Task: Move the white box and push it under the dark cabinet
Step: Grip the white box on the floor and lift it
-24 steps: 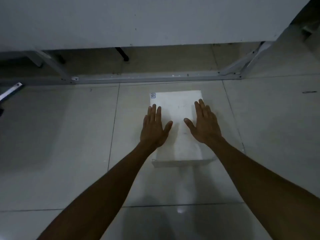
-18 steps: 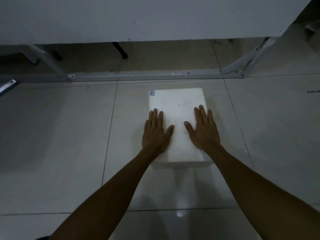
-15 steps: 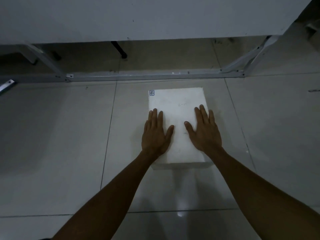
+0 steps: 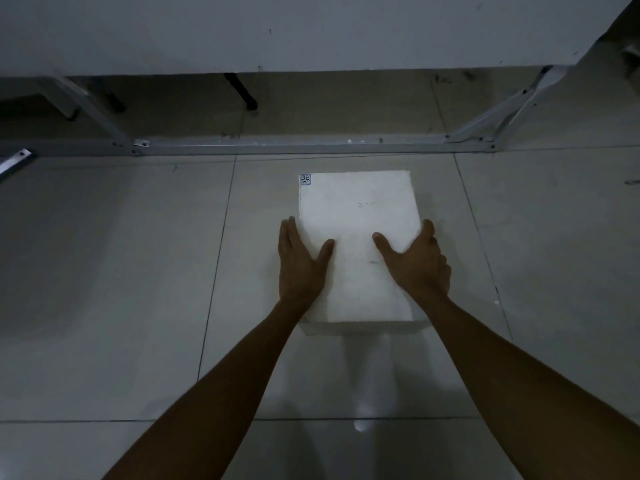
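Note:
A white box (image 4: 356,216) lies flat on the tiled floor, with a small label at its far left corner. My left hand (image 4: 300,263) grips its left side, thumb on top and fingers down the edge. On the right side my right hand (image 4: 417,263) holds it the same way. Beyond the box a metal floor rail (image 4: 294,144) marks the base of the cabinet (image 4: 277,29), whose pale front panel fills the top of the view. A shadowed gap runs beneath that panel.
Angled metal braces stand at the left (image 4: 93,109) and right (image 4: 512,109) ends of the rail. A black leg (image 4: 242,91) reaches the floor inside the gap. A metal bar end (image 4: 14,161) pokes in from the left edge.
Both hands have slid from lying flat on the box top out to its left and right sides, fingers now wrapped over the edges. The box has hardly moved.

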